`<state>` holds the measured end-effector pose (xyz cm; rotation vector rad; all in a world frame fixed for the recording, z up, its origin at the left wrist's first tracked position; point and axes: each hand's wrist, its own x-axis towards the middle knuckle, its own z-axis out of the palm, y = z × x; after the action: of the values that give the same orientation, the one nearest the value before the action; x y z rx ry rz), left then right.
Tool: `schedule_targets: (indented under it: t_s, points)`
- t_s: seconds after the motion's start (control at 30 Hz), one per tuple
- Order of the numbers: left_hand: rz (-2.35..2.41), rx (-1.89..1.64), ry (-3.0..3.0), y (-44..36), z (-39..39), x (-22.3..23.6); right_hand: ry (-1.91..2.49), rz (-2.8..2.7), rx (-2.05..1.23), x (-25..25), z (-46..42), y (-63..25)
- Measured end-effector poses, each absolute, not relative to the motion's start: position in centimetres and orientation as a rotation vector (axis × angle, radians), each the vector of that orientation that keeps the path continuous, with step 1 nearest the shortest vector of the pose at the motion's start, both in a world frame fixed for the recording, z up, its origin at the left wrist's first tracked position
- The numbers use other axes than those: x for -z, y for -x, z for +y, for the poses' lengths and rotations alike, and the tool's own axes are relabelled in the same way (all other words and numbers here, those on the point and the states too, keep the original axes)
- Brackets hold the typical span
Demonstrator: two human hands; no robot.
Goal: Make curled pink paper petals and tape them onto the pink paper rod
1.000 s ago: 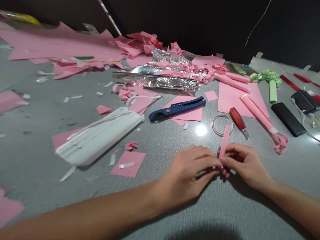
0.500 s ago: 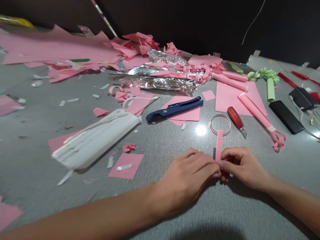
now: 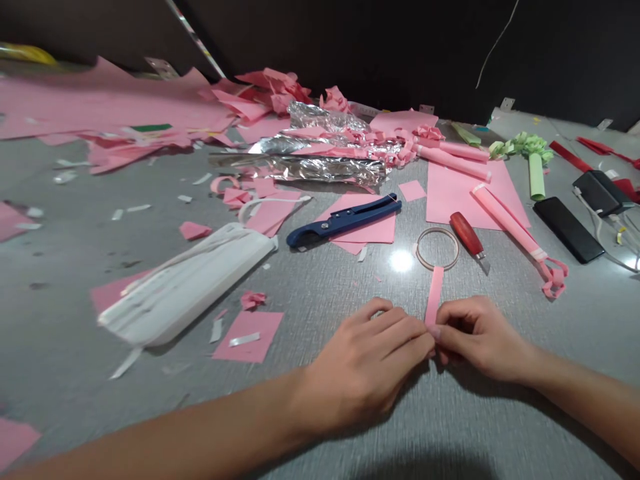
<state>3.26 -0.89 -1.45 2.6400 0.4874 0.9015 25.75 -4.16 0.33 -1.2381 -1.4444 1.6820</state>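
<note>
A narrow strip of pink paper [image 3: 434,293] stands out from between my fingertips, its far end near a thin coiled ring [image 3: 418,248]. My left hand [image 3: 377,353] pinches the near end of the strip, fingers curled over it. Against it, my right hand [image 3: 475,337] grips the same end between thumb and forefinger. The fingers hide that lower end. Beyond the right hand lies a red-handled craft knife [image 3: 467,233]. To the left of the ring, blue-handled scissors or cutters [image 3: 345,219] rest on pink paper sheets [image 3: 373,230].
A white wrapped packet [image 3: 190,287] lies at left among paper scraps. Crumpled foil [image 3: 320,167] and pink paper [image 3: 115,100] line the back. Pink paper tubes [image 3: 510,220], a green tube [image 3: 537,177] and a black phone [image 3: 569,230] are at right.
The strip's upper end has dropped a little and now tilts more to the right. Both hands remain together at its near end. The view has shifted slightly.
</note>
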Motion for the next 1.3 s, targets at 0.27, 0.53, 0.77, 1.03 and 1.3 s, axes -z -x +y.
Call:
schedule_targets:
  t_s: [0.27, 0.53, 0.77, 1.03, 1.3]
  points:
    - [0.587, -1.010, -2.262, -3.3, -0.7, 0.9, 1.258, -1.334, -1.705, -0.4, -4.0, -25.9]
    - [0.663, -0.802, -1.830, -4.0, 0.6, 0.3, 1.209, -1.319, -1.713, -0.5, -4.0, -25.9]
    - [0.656, -0.750, -1.793, -4.1, 0.6, 0.6, 1.217, -1.257, -1.848, -0.5, -3.9, -25.9]
    - [0.694, -0.787, -1.763, -4.1, 0.5, 0.5, 1.236, -1.360, -1.751, -0.1, -4.2, -25.7]
    - [0.791, -0.883, -1.705, -4.2, 0.3, 0.9, 1.289, -1.517, -1.437, 0.1, -4.3, -25.6]
